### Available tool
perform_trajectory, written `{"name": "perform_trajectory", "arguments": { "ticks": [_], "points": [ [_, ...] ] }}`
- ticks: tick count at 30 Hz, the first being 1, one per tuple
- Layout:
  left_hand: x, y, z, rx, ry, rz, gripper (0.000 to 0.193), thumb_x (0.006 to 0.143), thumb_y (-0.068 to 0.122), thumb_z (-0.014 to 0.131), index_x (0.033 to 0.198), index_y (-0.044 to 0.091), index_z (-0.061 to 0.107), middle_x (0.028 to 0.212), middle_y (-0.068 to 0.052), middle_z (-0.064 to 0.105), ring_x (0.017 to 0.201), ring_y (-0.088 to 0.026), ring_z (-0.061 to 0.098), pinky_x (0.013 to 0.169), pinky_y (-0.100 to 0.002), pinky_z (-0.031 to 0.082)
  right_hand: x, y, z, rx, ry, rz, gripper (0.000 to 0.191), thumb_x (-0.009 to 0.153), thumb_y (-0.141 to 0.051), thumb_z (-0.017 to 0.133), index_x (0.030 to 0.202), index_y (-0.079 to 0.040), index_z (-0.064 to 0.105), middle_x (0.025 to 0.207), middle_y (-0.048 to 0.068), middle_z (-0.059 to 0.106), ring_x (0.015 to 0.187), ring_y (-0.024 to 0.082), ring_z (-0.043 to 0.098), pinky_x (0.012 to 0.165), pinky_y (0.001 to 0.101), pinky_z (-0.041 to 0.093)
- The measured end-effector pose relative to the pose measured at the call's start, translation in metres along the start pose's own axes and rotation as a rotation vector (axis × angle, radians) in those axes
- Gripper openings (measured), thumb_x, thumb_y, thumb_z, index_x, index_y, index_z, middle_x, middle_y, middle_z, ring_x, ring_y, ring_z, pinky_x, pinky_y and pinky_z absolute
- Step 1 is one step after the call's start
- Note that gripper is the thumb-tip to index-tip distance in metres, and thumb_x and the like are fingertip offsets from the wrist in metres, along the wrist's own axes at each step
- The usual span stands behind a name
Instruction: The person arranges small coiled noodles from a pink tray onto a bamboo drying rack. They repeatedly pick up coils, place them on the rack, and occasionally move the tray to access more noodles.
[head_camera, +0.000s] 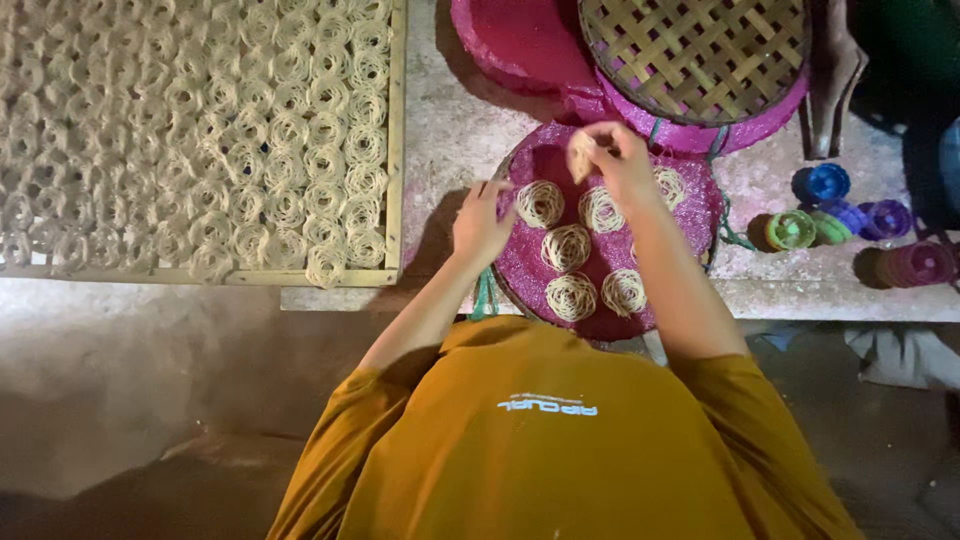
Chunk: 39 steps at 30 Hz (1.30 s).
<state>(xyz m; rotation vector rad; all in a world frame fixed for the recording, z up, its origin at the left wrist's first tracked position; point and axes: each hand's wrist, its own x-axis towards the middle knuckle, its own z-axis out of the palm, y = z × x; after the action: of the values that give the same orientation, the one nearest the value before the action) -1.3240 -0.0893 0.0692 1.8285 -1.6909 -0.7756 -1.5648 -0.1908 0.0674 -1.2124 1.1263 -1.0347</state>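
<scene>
A round pink mesh tray (530, 262) lies on a pale stone ledge in front of me and carries several coiled noodle nests (566, 247). My left hand (480, 225) rests on the tray's left rim, fingers apart, beside one nest (540, 203). Over the tray's far side, my right hand (618, 162) pinches a small pale piece of noodle dough (580, 155) between its fingertips. My orange shirt fills the lower part of the view.
A large wooden-framed drying rack (396, 150) packed with noodle nests lies on the left. Stacked pink trays (520, 40) and a woven bamboo tray (695, 50) sit behind. Small blue, green, purple and pink plastic rings (828, 205) stand on the right.
</scene>
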Motion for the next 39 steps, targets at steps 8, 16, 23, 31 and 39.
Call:
{"name": "perform_trajectory", "arguments": {
  "ticks": [8,16,23,31,39],
  "points": [
    [-0.044,-0.012,0.000,0.403,0.039,0.088,0.051,0.086,0.036,0.074,0.129,0.010,0.063,0.125,-0.014,0.057,0.120,-0.034,0.051,0.094,-0.052,0.045,-0.008,0.031,-0.011,-0.516,0.232,-0.112,0.032,0.096,-0.002,0.062,0.129,-0.001,0.060,0.106,0.012,0.071,0.081,0.015,0.070,0.072,0.0291,0.057],
    [-0.032,-0.010,0.018,0.486,-0.066,0.056,0.044,0.088,0.035,0.074,0.121,0.008,0.063,0.122,-0.014,0.056,0.119,-0.034,0.052,0.095,-0.051,0.045,-0.115,0.044,-0.127,-1.017,0.635,-0.226,0.037,0.092,-0.004,0.075,0.128,0.001,0.067,0.116,0.023,0.062,0.105,0.042,0.058,0.086,0.0496,0.050],
    [-0.027,-0.006,0.030,-0.065,-0.072,0.045,0.038,0.092,0.016,0.071,0.123,0.005,0.053,0.115,-0.021,0.065,0.104,-0.043,0.065,0.088,-0.051,0.053,-0.109,0.067,-0.146,-1.305,0.557,-0.210,0.029,0.084,-0.011,0.082,0.109,-0.002,0.072,0.112,0.022,0.064,0.106,0.044,0.056,0.092,0.0534,0.047],
    [-0.022,0.023,0.019,-0.427,0.105,0.151,0.037,0.091,0.007,0.073,0.123,0.004,0.056,0.112,-0.021,0.070,0.103,-0.028,0.069,0.092,-0.040,0.056,-0.056,0.071,-0.162,-1.241,0.503,-0.016,0.018,0.098,-0.020,0.073,0.102,-0.003,0.067,0.091,0.028,0.069,0.084,0.052,0.065,0.073,0.0606,0.051],
    [-0.010,0.010,-0.064,-0.560,0.180,0.261,0.041,0.087,0.002,0.075,0.124,0.002,0.055,0.122,-0.018,0.065,0.118,-0.027,0.060,0.101,-0.040,0.047,-0.061,-0.015,-0.097,-0.794,0.208,-0.325,0.020,0.108,-0.014,0.072,0.113,0.004,0.063,0.098,0.017,0.067,0.087,0.026,0.063,0.084,0.0381,0.051]
  ]
}}
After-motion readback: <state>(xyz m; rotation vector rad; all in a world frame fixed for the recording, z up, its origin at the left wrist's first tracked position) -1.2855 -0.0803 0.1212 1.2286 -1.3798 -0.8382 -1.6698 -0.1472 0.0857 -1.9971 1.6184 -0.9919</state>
